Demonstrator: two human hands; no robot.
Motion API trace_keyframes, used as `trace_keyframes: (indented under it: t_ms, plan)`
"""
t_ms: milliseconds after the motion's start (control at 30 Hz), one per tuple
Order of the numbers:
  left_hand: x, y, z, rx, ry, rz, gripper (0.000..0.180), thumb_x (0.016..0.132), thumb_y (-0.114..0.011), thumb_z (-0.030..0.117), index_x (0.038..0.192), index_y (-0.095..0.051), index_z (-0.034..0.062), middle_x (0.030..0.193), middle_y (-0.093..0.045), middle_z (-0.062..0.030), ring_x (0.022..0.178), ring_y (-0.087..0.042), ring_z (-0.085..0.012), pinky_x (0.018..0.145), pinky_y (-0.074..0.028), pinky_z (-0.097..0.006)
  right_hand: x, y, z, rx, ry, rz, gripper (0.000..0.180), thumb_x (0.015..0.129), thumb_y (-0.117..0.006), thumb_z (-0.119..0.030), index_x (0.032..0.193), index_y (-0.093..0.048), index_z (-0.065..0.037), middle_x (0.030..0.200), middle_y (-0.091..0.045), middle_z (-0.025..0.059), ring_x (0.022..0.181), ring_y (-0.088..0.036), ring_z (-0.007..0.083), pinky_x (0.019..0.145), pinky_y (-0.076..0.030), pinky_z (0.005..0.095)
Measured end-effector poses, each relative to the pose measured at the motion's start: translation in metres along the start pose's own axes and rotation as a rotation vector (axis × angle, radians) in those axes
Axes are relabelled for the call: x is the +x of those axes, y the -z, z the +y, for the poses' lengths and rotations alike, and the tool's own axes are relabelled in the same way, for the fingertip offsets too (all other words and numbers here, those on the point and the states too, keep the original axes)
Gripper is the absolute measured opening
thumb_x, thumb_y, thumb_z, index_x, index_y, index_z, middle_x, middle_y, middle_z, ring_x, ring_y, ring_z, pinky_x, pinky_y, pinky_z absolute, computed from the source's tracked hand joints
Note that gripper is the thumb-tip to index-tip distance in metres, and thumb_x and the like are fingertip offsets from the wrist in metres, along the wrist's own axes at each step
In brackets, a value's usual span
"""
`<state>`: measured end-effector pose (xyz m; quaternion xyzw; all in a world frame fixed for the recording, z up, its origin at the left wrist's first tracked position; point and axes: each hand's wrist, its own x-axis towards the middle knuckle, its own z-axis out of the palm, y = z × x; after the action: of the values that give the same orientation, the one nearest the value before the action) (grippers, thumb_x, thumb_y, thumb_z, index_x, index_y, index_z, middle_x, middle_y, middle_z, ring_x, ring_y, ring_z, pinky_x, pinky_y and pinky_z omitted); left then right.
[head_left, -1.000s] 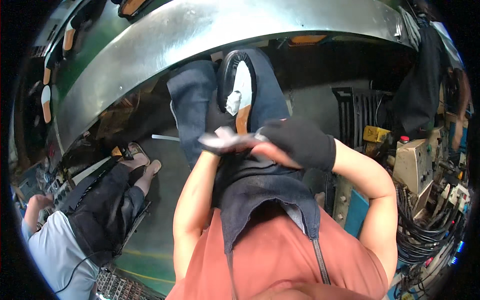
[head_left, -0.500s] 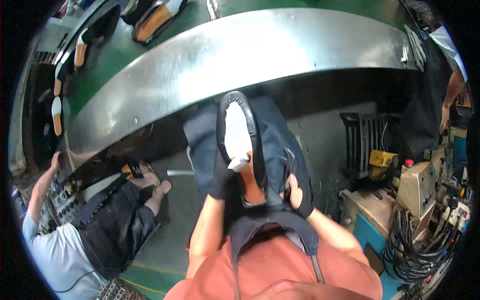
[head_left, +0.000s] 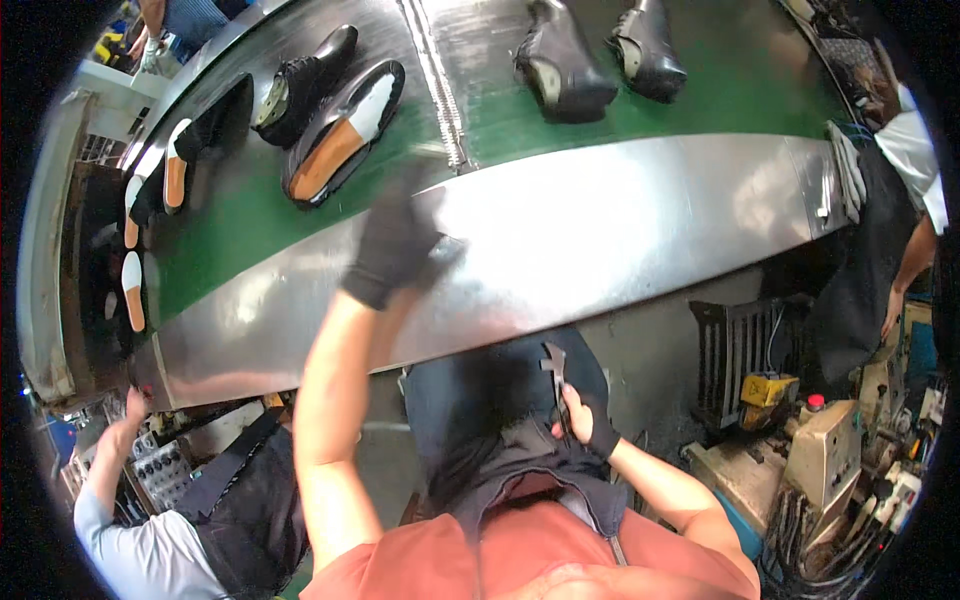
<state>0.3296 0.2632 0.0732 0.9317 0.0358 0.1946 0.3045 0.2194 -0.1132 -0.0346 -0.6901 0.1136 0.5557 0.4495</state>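
My left hand [head_left: 395, 245], in a dark fingerless glove, reaches out over the steel ledge [head_left: 570, 230] toward the belt. Motion smears its fingers, so I cannot tell whether they hold anything. Just past it, a black shoe [head_left: 345, 130] lies sole side up, showing a white and tan underside, with a dark leather shoe [head_left: 305, 85] beside it. Low over my lap, my right hand [head_left: 580, 420], gloved too, is closed round the handles of metal pincers [head_left: 555, 370], their jaws pointing up and away from me.
Two black leather shoes [head_left: 565, 65] stand farther right on the green belt [head_left: 715, 110]. More sole-up shoes [head_left: 133, 290] line its left end. One co-worker [head_left: 160, 550] sits at left; another person's arm [head_left: 905, 285] shows at right, near a machine [head_left: 825, 440] with a red button.
My left hand has swung up and forward from my lap to above the ledge. The black shoe it held over my lap is gone from there. My right hand keeps the pincers.
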Motion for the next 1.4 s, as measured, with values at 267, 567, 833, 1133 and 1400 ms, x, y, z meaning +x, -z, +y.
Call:
trace_keyframes:
  t_ms: [267,567,833,1133,1400]
  plan:
    - [-0.001,0.062,-0.114,0.28,0.573,0.168,0.054,0.072,-0.081,0.03,0.106,-0.055,-0.0043,0.096,-0.064,-0.0153,0.087,-0.062,-0.0253,0.077,-0.049,-0.035,0.015,0.002,0.03,0.083,-0.009,-0.083,0.084,0.09,-0.025,-0.07,0.069,-0.065,0.002,0.06,-0.063,0.015,0.055,-0.061,0.022,0.059,-0.05,0.0318]
    - [-0.05,0.098,-0.056,-0.979,0.768,0.309,0.021,0.079,-0.067,0.025,0.08,-0.063,0.0037,0.066,-0.059,-0.0044,0.061,-0.059,-0.0139,0.057,-0.046,-0.026,0.01,-0.001,0.02,0.082,0.207,-0.095,0.077,0.091,-0.029,-0.067,0.082,-0.064,0.001,0.061,-0.061,0.0111,0.051,-0.06,0.0201,0.056,-0.051,0.0309]
    - [-0.302,0.107,0.077,-0.754,0.574,0.564,0.068,0.066,-0.07,0.0,0.13,-0.047,0.0006,0.124,-0.055,-0.0135,0.114,-0.053,-0.0239,0.098,-0.044,-0.035,-0.08,-0.013,0.078,0.193,0.305,0.122,0.076,0.096,-0.021,-0.061,0.07,-0.061,-0.003,0.061,-0.062,0.0097,0.059,-0.06,0.0192,0.062,-0.048,0.028]
    - [-0.266,0.028,0.177,-0.158,-0.034,-0.013,0.046,0.074,-0.075,0.02,0.113,-0.061,0.0012,0.121,-0.06,-0.018,0.12,-0.053,-0.0342,0.104,-0.038,-0.042,-0.157,-0.011,0.065,-0.009,0.461,-0.03,0.06,0.099,-0.029,-0.052,0.084,-0.061,-0.003,0.069,-0.062,0.0069,0.062,-0.057,0.0154,0.064,-0.046,0.0276]
    - [-0.223,-0.017,0.114,-1.199,0.322,-0.074,0.075,0.095,-0.022,0.065,0.095,-0.063,0.0013,0.1,-0.063,-0.0087,0.099,-0.056,-0.0213,0.095,-0.041,-0.035,-0.115,-0.048,0.032,-0.14,0.691,-0.36,0.045,0.103,-0.034,-0.037,0.102,-0.056,0.002,0.089,-0.056,0.0018,0.086,-0.051,0.0128,0.084,-0.042,0.0262]
